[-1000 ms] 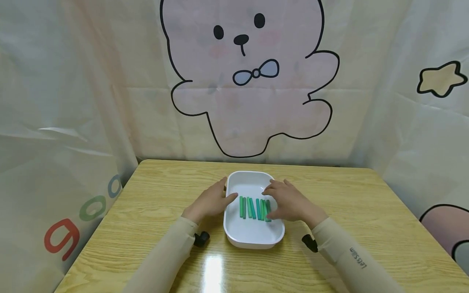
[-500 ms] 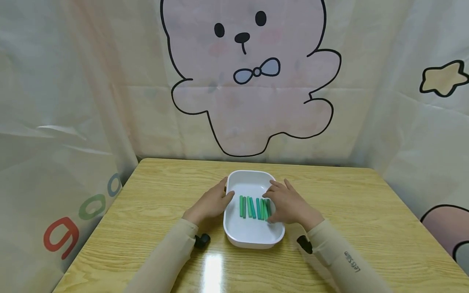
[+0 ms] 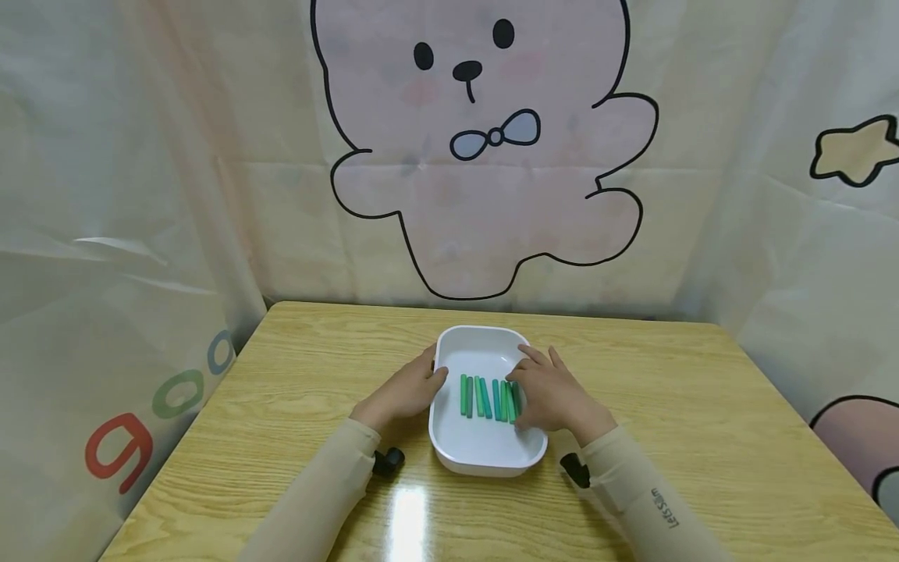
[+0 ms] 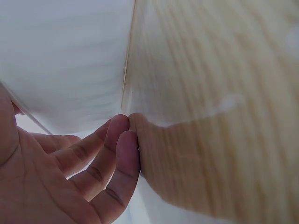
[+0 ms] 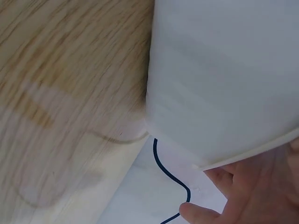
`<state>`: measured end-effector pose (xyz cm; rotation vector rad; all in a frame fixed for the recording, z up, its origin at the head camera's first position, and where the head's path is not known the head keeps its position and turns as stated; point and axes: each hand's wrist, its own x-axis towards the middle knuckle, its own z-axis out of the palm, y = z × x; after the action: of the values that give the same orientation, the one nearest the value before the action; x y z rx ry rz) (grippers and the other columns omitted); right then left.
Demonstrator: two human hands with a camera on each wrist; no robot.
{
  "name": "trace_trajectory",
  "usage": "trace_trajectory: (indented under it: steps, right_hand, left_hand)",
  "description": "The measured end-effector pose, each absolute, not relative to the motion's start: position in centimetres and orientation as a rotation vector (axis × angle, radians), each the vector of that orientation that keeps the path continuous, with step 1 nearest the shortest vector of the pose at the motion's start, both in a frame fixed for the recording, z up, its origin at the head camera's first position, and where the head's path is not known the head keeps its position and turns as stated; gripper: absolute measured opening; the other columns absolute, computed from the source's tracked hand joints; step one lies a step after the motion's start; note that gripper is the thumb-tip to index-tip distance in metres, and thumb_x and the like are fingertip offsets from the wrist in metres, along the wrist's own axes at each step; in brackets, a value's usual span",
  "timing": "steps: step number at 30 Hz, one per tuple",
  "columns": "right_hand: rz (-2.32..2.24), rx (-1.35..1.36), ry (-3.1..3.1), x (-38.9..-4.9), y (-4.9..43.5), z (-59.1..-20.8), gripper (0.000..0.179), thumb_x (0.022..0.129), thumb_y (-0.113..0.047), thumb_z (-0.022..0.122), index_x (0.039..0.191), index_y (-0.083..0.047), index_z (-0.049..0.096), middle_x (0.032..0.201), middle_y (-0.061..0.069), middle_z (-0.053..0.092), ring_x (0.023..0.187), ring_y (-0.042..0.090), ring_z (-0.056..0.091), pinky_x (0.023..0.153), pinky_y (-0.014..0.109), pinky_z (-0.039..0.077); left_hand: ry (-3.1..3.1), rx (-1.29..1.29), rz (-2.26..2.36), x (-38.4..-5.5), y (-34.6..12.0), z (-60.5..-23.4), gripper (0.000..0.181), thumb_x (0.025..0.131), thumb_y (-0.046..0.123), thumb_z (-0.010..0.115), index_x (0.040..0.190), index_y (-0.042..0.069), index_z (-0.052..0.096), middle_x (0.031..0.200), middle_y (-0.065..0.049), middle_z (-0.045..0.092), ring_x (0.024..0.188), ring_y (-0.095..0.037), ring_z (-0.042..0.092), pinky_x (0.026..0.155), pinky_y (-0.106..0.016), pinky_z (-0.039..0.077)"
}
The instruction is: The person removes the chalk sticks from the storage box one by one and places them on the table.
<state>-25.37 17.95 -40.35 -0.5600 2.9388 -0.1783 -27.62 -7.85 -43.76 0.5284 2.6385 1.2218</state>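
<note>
In the head view, a white plastic tub [image 3: 487, 454] holds a row of short green and teal sticks [image 3: 485, 398] lying side by side. My left hand [image 3: 399, 392] grips the tub's left wall, its thumb over the rim. Its fingertips lie low outside the wall, by the table, in the left wrist view. My right hand [image 3: 558, 396] reaches over the right rim. Its thumb and index finger take the two ends of the rightmost dark green stick [image 3: 517, 398], partly hidden by the hand. Other fingers stretch outward; in the right wrist view one finger [image 5: 198, 213] shows past the rim.
The tub stands on a wood-grain table [image 3: 337, 343]. A curtain [image 3: 267, 234] with a cartoon bear hangs behind the table's far edge, and more curtain closes in both sides. Small black devices [image 3: 389, 461] sit at both wrists.
My right hand has shifted slightly to the right and nearer, its thumb sliding toward the near end of the last stick. The left thumb has drawn back a little toward the rim.
</note>
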Motion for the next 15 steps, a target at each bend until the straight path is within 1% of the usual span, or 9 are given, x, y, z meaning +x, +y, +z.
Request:
trace_trajectory:
  steps: [10,15]
  right_hand:
    - [-0.186,-0.523,2.952,-25.53,17.79,-40.77,0.074,0.066,-0.028,0.098,0.132,-0.008,0.07,0.14,0.008,0.063,0.16,0.035,0.017,0.127,0.067,0.005]
    - [-0.19,-0.517,2.94,-25.38,17.63,-40.85,0.073,0.067,-0.024,0.097,0.132,-0.007,0.07,0.137,0.009,0.064,0.16,0.036,0.016,0.127,0.068,0.004]
  left_hand:
    - [2.619,0.529,1.256,-27.56,-7.87,-43.66,0.061,0.112,0.031,0.041,0.167,0.013,0.021,0.165,-0.012,0.04,0.149,-0.029,0.043,0.121,-0.053,0.038]
    - [2.605,0.545,1.271,-27.62,-7.97,-43.86,0.061,0.112,0.029,0.041,0.167,0.012,0.02,0.165,-0.013,0.039,0.15,-0.029,0.042,0.122,-0.052,0.037]
